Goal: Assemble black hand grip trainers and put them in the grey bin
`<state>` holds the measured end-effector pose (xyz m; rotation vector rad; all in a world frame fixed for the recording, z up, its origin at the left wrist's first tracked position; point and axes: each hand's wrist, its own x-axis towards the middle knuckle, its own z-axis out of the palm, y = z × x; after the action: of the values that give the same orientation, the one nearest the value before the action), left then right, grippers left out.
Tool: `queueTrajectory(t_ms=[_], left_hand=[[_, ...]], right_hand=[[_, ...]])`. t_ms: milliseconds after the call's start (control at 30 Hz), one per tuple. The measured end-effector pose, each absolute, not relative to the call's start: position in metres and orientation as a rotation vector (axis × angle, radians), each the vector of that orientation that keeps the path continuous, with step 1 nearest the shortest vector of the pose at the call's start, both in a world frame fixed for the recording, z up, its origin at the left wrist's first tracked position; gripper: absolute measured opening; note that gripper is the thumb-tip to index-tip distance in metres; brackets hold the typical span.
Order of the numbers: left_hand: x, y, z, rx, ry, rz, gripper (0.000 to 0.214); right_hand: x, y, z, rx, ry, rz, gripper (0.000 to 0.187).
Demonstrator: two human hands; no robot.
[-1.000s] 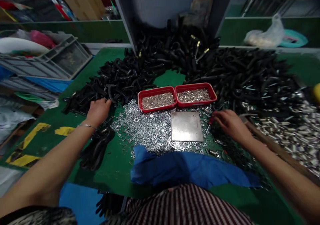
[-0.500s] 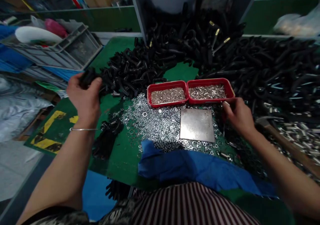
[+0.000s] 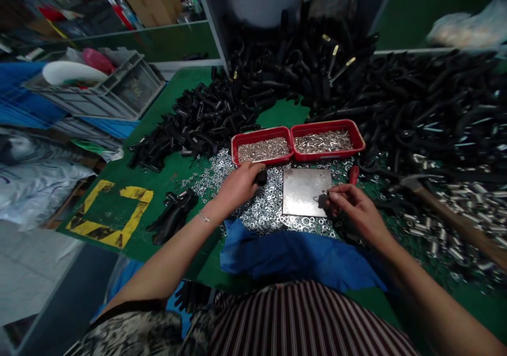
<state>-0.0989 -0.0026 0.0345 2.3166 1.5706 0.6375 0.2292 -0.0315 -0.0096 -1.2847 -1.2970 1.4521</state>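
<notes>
My left hand [image 3: 236, 186] is closed around a black rubber handle piece [image 3: 260, 176] and rests on the spread of small silver washers [image 3: 257, 203] just below the left red tray [image 3: 261, 147]. My right hand [image 3: 350, 208] pinches a small metal part at the lower right corner of the square steel plate [image 3: 308, 191]. A red-handled tool [image 3: 354, 174] lies just beyond its fingers. The right red tray [image 3: 327, 139] holds small metal pins.
Large heaps of black handle pieces [image 3: 356, 86] cover the back and right of the green table [image 3: 166, 171]. A hammer [image 3: 447, 208] lies at right among metal sleeves. A blue cloth [image 3: 297, 258] lies at the near edge. Grey crates [image 3: 99, 86] stand at left.
My left hand has come from the black pile at left, carrying a black piece, to the washers by the left tray. My right hand has moved from the right tray's edge down to the plate's corner.
</notes>
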Motion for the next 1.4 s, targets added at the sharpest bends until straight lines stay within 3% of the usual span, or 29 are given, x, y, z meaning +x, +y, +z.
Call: queueTrajectory(t_ms=[100, 200, 300, 400, 533, 600, 833, 1233, 1333, 1400], left_hand=[[-0.091, -0.003, 0.006, 2.502, 1.713, 0.057, 0.031], [-0.092, 0.001, 0.001, 2.615, 1.679, -0.115, 0.024], [-0.098, 0.005, 0.007, 2.618, 1.672, 0.000, 0.024], [-0.099, 0.010, 0.008, 2.444, 1.755, 0.348, 0.030], [-0.081, 0.009, 0.005, 1.853, 1.624, 0.863, 0.015], [-0.063, 0.003, 0.005, 1.492, 1.398, 0.991, 0.019], [-0.015, -0.026, 0.009, 1.121, 1.047, 0.926, 0.032], [-0.010, -0.035, 0.010, 1.334, 1.085, 0.945, 0.018], [-0.017, -0.028, 0.012, 1.575, 1.112, 0.828, 0.018], [-0.028, -0.019, 0.013, 1.797, 1.226, 0.741, 0.034]], right_hand=[[0.227, -0.033, -0.016, -1.258, -1.240, 1.516, 0.027], [0.225, -0.035, -0.022, -1.246, -1.216, 1.530, 0.026], [0.224, -0.035, -0.026, -1.230, -1.198, 1.526, 0.024], [0.224, -0.034, -0.028, -1.252, -1.194, 1.522, 0.027], [0.219, -0.030, -0.024, -1.255, -1.128, 1.569, 0.028], [0.214, -0.029, -0.018, -1.194, -1.084, 1.620, 0.026], [0.190, -0.028, 0.009, -1.019, -1.087, 1.821, 0.029], [0.192, -0.022, 0.006, -1.059, -0.916, 2.062, 0.029], [0.200, -0.016, 0.006, -1.149, -1.219, 1.764, 0.028], [0.209, -0.009, 0.009, -1.201, -1.481, 1.434, 0.024]])
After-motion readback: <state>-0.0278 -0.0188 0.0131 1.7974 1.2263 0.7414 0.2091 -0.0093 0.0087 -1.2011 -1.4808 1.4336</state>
